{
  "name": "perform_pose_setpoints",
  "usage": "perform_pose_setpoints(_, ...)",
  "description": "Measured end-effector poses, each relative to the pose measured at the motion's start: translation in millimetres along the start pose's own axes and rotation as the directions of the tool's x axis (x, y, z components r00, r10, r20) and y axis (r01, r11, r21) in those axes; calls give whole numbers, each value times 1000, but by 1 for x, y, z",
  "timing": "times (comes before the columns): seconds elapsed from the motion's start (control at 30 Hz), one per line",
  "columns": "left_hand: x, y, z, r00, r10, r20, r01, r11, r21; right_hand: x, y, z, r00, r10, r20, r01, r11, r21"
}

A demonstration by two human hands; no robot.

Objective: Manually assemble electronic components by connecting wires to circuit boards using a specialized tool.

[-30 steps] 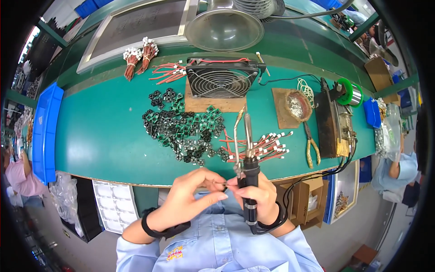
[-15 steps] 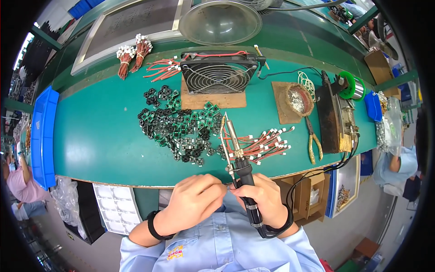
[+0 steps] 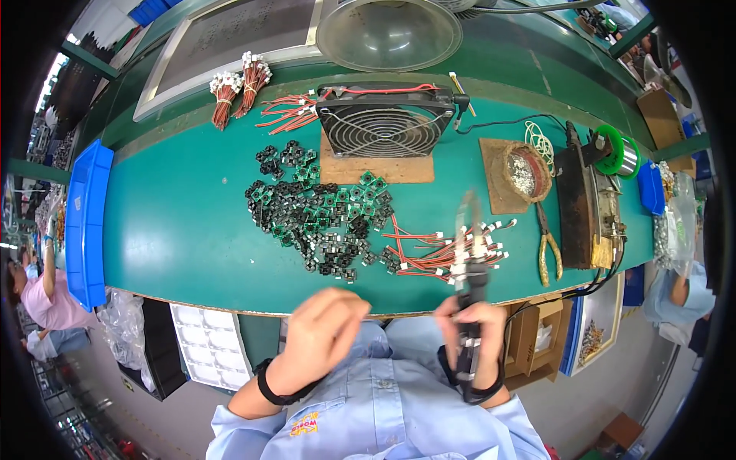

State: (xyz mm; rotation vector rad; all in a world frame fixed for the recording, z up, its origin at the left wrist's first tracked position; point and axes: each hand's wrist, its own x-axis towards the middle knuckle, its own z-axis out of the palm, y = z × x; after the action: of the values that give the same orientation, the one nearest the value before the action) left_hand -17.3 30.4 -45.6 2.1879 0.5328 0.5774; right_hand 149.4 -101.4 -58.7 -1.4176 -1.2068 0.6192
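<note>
In my right hand (image 3: 484, 326) is a black-handled soldering iron (image 3: 470, 303), its tip pointing away from me; iron and hand are smeared by motion. My left hand (image 3: 326, 330) is apart from it, in front of the table's near edge, with fingers curled and pressed together. Anything between those fingers is hidden. Beyond the left hand lies a pile of small green and black circuit boards (image 3: 322, 215). Red-and-black wire leads with white connectors (image 3: 437, 255) are spread right of the pile, partly behind the iron.
A black fan (image 3: 386, 126) stands behind the boards. To the right are a round solder-scrap dish (image 3: 525, 172), pliers (image 3: 547, 253), a black box unit (image 3: 576, 207) and a green solder reel (image 3: 613, 152). A blue bin (image 3: 86, 226) sits at left; bundled leads (image 3: 224, 100) lie farther back.
My hands have come apart. The right hand has moved right with the soldering iron, and the left has shifted slightly left. The view has shifted a little.
</note>
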Motion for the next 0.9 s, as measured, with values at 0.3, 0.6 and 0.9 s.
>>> perform_pose_setpoints(0.3,20,-6,5,985,-151,-81,170,808,564,1,0,-4,987,15,-159,-18,1000,-16)
perform_pose_setpoints(0.6,11,19,-15,970,-244,-8,208,811,546,9,-3,-15,961,164,-221,-97,954,285)
perform_pose_setpoints(0.9,16,37,-10,916,-360,178,400,856,-327,13,-19,-17,960,231,-156,-156,911,382)
